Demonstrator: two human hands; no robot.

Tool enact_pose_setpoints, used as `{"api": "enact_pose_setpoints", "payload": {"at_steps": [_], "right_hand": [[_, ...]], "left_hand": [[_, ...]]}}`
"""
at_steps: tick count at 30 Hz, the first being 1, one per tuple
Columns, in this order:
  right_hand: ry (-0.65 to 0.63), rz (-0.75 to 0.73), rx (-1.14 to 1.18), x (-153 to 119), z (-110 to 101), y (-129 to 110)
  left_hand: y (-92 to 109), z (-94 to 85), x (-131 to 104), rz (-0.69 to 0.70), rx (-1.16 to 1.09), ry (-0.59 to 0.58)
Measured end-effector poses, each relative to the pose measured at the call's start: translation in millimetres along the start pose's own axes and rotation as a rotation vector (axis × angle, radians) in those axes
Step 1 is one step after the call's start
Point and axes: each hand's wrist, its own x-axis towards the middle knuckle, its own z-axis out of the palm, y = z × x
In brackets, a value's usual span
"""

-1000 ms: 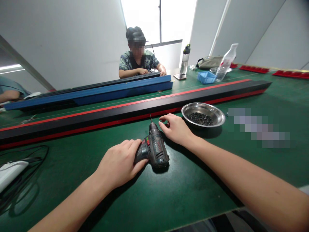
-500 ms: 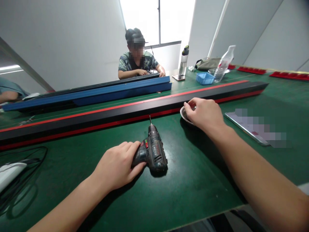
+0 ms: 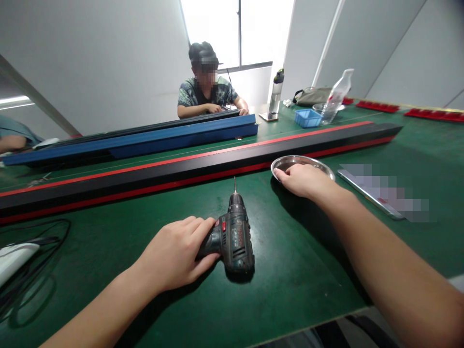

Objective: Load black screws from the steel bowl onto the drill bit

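Observation:
My left hand (image 3: 184,249) is closed round the grip of a dark cordless drill (image 3: 237,241). The drill rests on the green table with its bit pointing away from me. My right hand (image 3: 302,179) reaches down into a shallow round metal bowl (image 3: 321,164). Its fingertips are bent together inside, and whatever they pinch is hidden by the hand. Just beyond the drill bit lies a long black bar with red edges (image 3: 188,169), running across the table.
Behind the bar lie blue profiles (image 3: 181,137), with a seated person (image 3: 206,87) across the table. A blue basket (image 3: 308,117), a clear bottle (image 3: 337,96) and a tumbler (image 3: 276,94) stand at the back. A phone-like slab (image 3: 369,191) is at right; cables (image 3: 54,241) lie left.
My right hand has sunk lower into the bowl, and more of the rim shows. The drill has shifted slightly right and towards me in my left hand.

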Motion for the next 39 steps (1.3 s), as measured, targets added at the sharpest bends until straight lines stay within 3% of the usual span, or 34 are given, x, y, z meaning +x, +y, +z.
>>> {"api": "enact_pose_setpoints", "payload": {"at_steps": [9,21,30,39], "right_hand": [[-0.020,-0.044,0.002,-1,1,-1],[0.044,-0.029,-0.001,-4,-2,-5],[0.168,-0.034,0.056,-12,-9,-11],[0.176,-0.042,0.052,-11,-7,-8]], "left_hand": [[-1,-0.3,-1,0.012,0.013,0.002],[-2,1.0,0,0.017,0.012,0.010],[-2,0.7,0,0.014,0.009,0.010],[-1,1.2,-1,0.018,0.015,0.010]]}}
